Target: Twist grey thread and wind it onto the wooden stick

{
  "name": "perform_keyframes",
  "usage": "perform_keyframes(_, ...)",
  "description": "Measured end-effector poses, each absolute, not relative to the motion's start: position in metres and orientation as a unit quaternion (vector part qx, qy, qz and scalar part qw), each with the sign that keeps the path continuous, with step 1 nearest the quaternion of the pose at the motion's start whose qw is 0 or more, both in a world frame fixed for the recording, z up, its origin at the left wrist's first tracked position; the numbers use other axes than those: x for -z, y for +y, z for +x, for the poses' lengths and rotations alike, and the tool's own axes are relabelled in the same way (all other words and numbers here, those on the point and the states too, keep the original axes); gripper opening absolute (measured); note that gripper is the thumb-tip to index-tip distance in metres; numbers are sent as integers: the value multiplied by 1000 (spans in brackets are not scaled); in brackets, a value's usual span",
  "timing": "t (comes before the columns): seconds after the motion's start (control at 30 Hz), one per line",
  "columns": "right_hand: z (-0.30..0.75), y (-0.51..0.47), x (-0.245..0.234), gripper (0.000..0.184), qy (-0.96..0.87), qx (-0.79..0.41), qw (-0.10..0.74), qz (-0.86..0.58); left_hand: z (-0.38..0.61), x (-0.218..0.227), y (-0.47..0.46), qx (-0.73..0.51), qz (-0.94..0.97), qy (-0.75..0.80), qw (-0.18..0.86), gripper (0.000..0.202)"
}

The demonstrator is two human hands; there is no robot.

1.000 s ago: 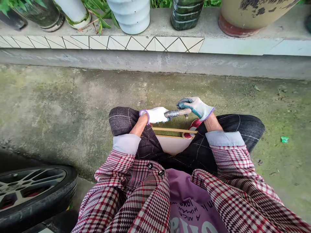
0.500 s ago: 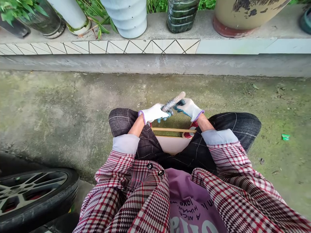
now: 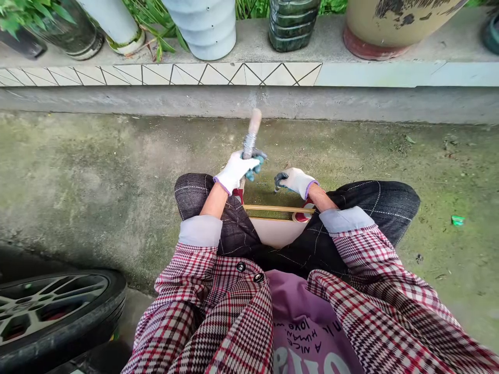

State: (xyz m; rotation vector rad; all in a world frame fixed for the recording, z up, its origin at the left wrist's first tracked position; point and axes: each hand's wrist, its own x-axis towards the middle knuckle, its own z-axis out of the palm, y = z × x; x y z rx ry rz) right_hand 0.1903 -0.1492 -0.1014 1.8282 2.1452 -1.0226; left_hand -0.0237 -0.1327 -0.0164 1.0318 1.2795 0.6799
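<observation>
My left hand (image 3: 238, 170), in a white glove with blue-green coated fingers, is closed around a short round-ended stick (image 3: 254, 120). Silvery wire (image 3: 249, 141) is wound about the stick's middle, and its pale end points away from me, tilted slightly right. The lower end is hidden in the glove. Apart from it, lower and to the right, my right hand (image 3: 294, 181) wears a matching glove. Its fingers are curled together, and a small pale tip shows beneath them, too small to name.
Between my knees is a pale stool (image 3: 278, 232) with a wooden edge. Past the concrete floor (image 3: 156, 150), a low tiled ledge (image 3: 366, 74) bears several pots and a ribbed white bucket (image 3: 202, 31). A car wheel (image 3: 113, 296) stands at lower left, a green wrapper (image 3: 457, 220) at right.
My left hand has swung the stick up and left, turning it more upright. My right hand has drawn down and slightly left, so the hands are farther apart.
</observation>
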Motion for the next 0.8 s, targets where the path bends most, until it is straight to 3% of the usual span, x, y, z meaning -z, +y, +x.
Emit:
perform_keyframes(0.2, 204, -142, 105, 19, 700, 320, 132, 625, -36, 25, -115, -437, 356, 622, 543, 28)
perform_keyframes(0.43, 219, -140, 91, 24, 672, 329, 77, 659, -40, 24, -114, -477, 319, 623, 531, 29)
perform_keyframes(0.5, 222, -143, 82, 22, 644, 393, -18, 656, -42, 25, -115, -476, 315, 620, 538, 29)
perform_keyframes(0.63, 231, -151, 63, 17, 491, 572, -309, 581, -46, 29, -114, -488, 306, 605, 550, 28)
perform_keyframes(0.8, 244, -157, 36, 27, 445, 558, -407, 570, -49, 32, -113, -504, 285, 585, 567, 25)
